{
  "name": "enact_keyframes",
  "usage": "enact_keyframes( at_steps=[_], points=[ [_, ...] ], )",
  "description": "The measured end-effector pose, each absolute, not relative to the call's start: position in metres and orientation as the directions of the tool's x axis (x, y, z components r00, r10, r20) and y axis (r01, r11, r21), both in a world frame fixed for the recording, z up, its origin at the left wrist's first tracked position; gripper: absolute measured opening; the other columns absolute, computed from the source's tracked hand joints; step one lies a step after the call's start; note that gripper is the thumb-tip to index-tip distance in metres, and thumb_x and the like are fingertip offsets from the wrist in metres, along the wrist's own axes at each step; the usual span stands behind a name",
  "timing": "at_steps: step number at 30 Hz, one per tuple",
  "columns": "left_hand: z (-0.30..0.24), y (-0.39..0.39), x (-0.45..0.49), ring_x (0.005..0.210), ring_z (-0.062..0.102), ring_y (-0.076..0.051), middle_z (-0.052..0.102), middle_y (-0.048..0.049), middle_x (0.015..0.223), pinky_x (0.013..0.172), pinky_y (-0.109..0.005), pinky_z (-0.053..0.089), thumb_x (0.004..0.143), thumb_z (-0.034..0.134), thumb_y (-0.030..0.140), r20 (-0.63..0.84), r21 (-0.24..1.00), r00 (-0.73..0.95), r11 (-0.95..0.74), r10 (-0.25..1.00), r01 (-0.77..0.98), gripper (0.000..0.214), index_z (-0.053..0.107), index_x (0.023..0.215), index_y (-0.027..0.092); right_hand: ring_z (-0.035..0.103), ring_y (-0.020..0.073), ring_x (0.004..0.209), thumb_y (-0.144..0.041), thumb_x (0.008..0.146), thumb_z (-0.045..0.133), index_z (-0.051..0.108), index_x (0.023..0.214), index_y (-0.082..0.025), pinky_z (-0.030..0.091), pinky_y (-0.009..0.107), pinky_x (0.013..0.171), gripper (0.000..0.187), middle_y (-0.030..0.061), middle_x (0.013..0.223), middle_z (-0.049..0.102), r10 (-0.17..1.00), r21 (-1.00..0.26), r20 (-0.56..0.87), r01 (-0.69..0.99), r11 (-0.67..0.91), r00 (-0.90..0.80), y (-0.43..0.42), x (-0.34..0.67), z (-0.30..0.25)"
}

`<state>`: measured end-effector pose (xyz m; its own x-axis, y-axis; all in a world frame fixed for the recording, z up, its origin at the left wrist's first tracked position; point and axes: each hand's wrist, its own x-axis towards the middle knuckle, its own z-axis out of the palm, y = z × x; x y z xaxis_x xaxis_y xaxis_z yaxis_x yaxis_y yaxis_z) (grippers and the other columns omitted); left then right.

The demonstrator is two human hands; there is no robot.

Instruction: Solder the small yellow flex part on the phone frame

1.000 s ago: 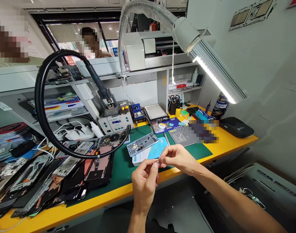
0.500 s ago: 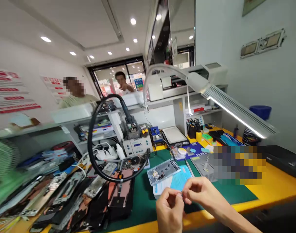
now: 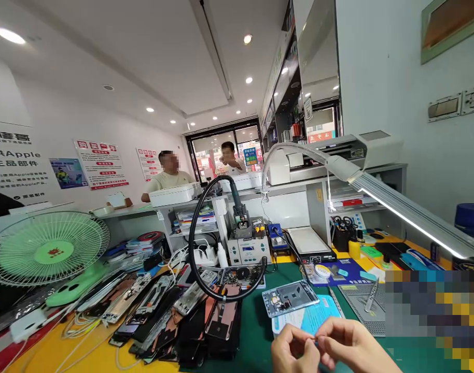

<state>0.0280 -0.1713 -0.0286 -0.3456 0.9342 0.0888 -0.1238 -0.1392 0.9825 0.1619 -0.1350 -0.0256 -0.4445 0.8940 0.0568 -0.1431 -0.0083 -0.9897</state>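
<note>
My left hand (image 3: 293,349) and my right hand (image 3: 348,344) meet at the bottom edge of the view, fingertips pinched together on a tiny part that is too small to name. They hover over the green mat (image 3: 256,331). Just beyond them lie a light-blue card (image 3: 310,318) and an opened phone frame (image 3: 289,298) with its inner parts showing.
A heap of dismantled phones and screens (image 3: 170,321) covers the bench to the left. A black hose loop (image 3: 198,248) rises to a rework station (image 3: 247,248). A green fan (image 3: 46,248) stands far left, a lit desk lamp (image 3: 408,210) at right. Two people stand behind the counter.
The view has tilted upward, so the ceiling and shop now fill the frame and my hands sit at the bottom edge. They keep the same pinch.
</note>
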Motion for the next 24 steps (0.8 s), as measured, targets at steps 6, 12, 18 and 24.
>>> enact_keyframes(
  at_steps=[6,12,18,24],
  points=[
    [-0.018,-0.190,0.028,0.029,0.034,-0.008,0.044,0.0055,0.034,0.035,-0.022,0.024,0.068,0.069,0.044,0.109,0.981,-0.300,-0.152,0.948,-0.123,0.029,0.054,0.058,0.021,0.063,0.0194,0.056,-0.066,0.068,0.086,0.071,0.073,-0.016,0.050,0.031,0.061,0.052,0.0051,0.060,0.069,0.894,-0.989,0.072,-0.147,0.007,-0.443,-0.151,0.162,-0.014],
    [-0.012,-0.207,0.029,0.031,0.037,-0.009,0.046,0.0051,0.036,0.037,-0.021,0.031,0.069,0.074,0.045,0.118,0.987,-0.279,-0.144,0.953,-0.074,0.032,0.055,0.060,0.020,0.062,0.0164,0.054,-0.067,0.065,0.087,0.071,0.073,-0.016,0.049,0.027,0.058,0.054,0.0037,0.058,0.069,0.895,-0.990,0.053,-0.138,-0.009,-0.442,-0.165,0.165,-0.009],
    [-0.014,-0.212,0.033,0.029,0.037,-0.009,0.052,0.0025,0.040,0.031,-0.020,0.020,0.071,0.073,0.058,0.090,0.994,-0.234,-0.100,0.968,-0.032,0.042,0.059,0.065,0.019,0.063,0.0160,0.056,-0.065,0.068,0.087,0.071,0.074,-0.015,0.050,0.027,0.060,0.053,0.0042,0.063,0.070,0.889,-0.990,0.069,-0.144,0.004,-0.452,-0.175,0.173,-0.007],
    [-0.015,-0.213,0.037,0.030,0.041,-0.009,0.053,0.0019,0.041,0.030,-0.018,0.022,0.070,0.074,0.053,0.064,0.998,-0.231,-0.066,0.971,0.000,0.039,0.059,0.066,0.017,0.061,0.0164,0.051,-0.075,0.059,0.086,0.070,0.070,-0.016,0.049,0.027,0.055,0.062,0.0043,0.056,0.067,0.894,-0.993,0.043,-0.116,-0.010,-0.447,-0.168,0.177,-0.018]
  ],
)
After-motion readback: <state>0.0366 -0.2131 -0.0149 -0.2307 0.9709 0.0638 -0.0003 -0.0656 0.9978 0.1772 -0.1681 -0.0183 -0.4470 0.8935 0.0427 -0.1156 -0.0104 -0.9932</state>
